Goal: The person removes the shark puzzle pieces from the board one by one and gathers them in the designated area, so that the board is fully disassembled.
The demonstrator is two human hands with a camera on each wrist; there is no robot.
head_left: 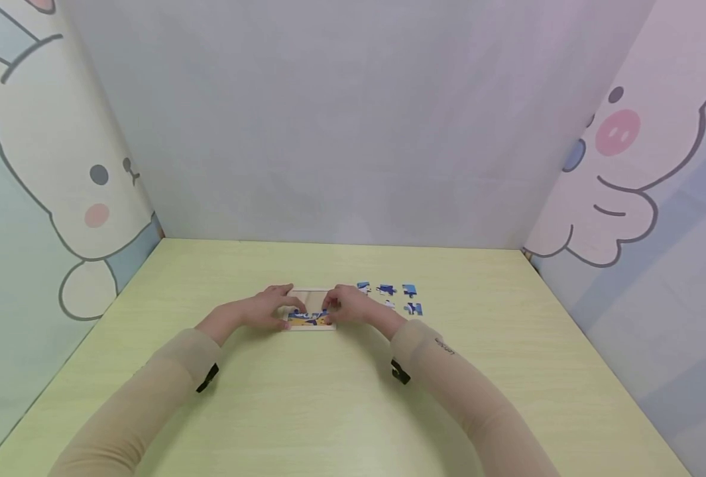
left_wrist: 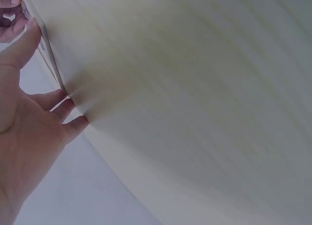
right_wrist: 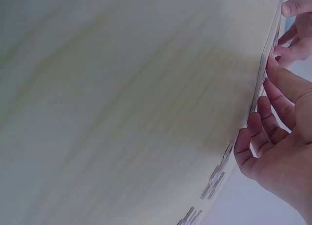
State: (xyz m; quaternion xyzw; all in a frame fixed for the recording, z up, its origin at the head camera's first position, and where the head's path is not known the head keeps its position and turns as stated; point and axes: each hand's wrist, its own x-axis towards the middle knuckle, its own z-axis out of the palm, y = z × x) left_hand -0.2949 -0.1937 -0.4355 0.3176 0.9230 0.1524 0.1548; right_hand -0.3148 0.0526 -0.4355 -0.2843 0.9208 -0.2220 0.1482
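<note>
A shallow jigsaw tray (head_left: 309,329) lies on the table, its near part filled with yellow and blue puzzle pieces (head_left: 309,320) and its far part showing bare wood. My left hand (head_left: 266,308) spreads its fingers over the left end, thumb at the near corner and index fingertip near the fitted pieces; other left fingertips (left_wrist: 80,121) rest beside the tray's edge. Bent over the right end, my right hand (head_left: 351,305) touches the tray with thumb and index finger, the remaining right fingers (right_wrist: 245,154) curled. Whether a piece sits between them is hidden.
Several loose blue and white puzzle pieces (head_left: 386,290) lie right of the tray, some partly behind my right hand. The pale wooden table (head_left: 305,404) meets a plain back wall (head_left: 341,132) and cartoon-printed side walls (head_left: 657,285).
</note>
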